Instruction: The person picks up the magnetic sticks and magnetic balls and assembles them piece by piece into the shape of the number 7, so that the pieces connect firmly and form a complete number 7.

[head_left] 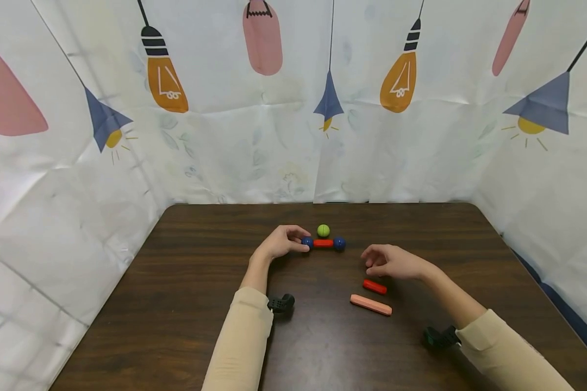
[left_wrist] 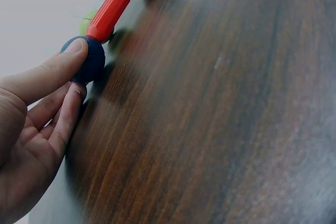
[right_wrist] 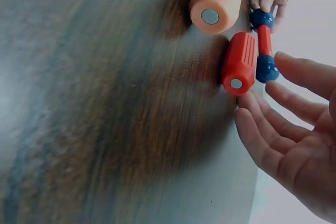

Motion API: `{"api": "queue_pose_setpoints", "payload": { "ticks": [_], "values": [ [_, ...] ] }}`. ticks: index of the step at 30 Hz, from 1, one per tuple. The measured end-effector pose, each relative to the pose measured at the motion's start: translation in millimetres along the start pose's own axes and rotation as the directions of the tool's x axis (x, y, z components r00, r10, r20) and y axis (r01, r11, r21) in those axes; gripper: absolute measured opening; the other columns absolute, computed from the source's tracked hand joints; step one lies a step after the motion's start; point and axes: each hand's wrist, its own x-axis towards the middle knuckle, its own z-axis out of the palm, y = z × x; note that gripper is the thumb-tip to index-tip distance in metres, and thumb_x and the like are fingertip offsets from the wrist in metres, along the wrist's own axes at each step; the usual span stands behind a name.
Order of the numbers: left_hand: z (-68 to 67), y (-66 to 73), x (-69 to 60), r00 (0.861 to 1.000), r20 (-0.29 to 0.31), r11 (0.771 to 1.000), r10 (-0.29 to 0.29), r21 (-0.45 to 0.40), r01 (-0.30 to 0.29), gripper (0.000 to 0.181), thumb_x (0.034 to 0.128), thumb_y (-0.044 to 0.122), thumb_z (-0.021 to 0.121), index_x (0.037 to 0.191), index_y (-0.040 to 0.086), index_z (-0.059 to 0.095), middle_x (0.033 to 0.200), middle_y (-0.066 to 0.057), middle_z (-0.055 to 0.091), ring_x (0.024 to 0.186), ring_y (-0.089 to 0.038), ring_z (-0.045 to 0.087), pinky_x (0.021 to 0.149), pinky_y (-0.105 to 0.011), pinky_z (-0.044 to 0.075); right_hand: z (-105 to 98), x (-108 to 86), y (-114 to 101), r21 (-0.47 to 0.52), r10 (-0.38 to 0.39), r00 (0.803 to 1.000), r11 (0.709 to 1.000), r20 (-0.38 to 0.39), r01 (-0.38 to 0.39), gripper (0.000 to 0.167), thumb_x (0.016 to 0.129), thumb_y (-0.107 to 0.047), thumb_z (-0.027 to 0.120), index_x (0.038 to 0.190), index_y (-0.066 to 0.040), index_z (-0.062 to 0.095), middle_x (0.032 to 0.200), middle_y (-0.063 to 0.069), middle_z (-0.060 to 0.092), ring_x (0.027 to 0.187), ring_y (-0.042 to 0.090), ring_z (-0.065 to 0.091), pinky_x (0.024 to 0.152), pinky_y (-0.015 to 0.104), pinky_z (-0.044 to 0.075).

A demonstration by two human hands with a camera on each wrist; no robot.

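- The left hand pinches the left blue ball between thumb and fingers, the thumb pressing on its near side.
- The right hand holds nothing; its fingers are loosely bent, thumb apart from the index finger. The two hands are well apart.
- The held piece, a red bar with the left ball at one end and the right blue ball at the other, is toward the far side of the table; its long axis runs left to right, along the far edge.
- A yellow-green ball sits just behind the bar's middle; whether they touch, I cannot tell.
- A loose red rod lies just nearside of the right hand, and a longer salmon rod beyond that, nearer the person; both slant from far left to near right.
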Motion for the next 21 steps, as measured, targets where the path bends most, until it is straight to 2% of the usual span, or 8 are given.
{"api": "queue_pose_setpoints", "payload": {
  "ticks": [4, 10, 21],
  "values": [
    [0.2, 1.0, 0.7, 1.0, -0.001, 1.0, 0.003, -0.002, -0.003, 0.029, 0.0877, 0.012, 0.083, 0.115, 0.013, 0.077, 0.11, -0.003, 0.07, 0.099, -0.022, 0.063, 0.094, -0.041, 0.05, 1, -5.5, -1, -0.012, 0.002, 1.0, 1.0, 0.022, -0.002, 0.039, 0.096, -0.022, 0.074, 0.127, -0.001, 0.061, 0.109, 0.007, 0.063, 0.1, 0.023, 0.061, 0.088, 0.041, 0.051],
    [0.2, 1.4, 1.1, 1.0, -0.003, 1.0, 0.003, 0.002, -0.003, 0.029, 0.0877, 0.012, 0.084, 0.116, 0.012, 0.076, 0.11, -0.004, 0.069, 0.099, -0.022, 0.062, 0.094, -0.04, 0.05, 3, -13.6, -2, -0.022, -0.025, 0.999, 0.999, 0.047, 0.026, 0.035, 0.094, -0.019, 0.077, 0.12, -0.001, 0.063, 0.101, 0.008, 0.061, 0.09, 0.022, 0.057, 0.077, 0.033, 0.049],
    [0.6, 0.2, 0.2, 1.0, -0.007, 1.0, 0.011, 0.004, -0.01, 0.03, 0.0866, 0.014, 0.085, 0.115, 0.013, 0.077, 0.107, -0.004, 0.069, 0.096, -0.022, 0.063, 0.093, -0.041, 0.049, 7, -19.1, -1, -0.085, -0.038, 0.999, 0.996, 0.033, 0.041, 0.035, 0.087, -0.021, 0.084, 0.111, -0.004, 0.064, 0.089, 0.004, 0.059, 0.078, 0.016, 0.054, 0.069, 0.029, 0.045]
  ]
}}
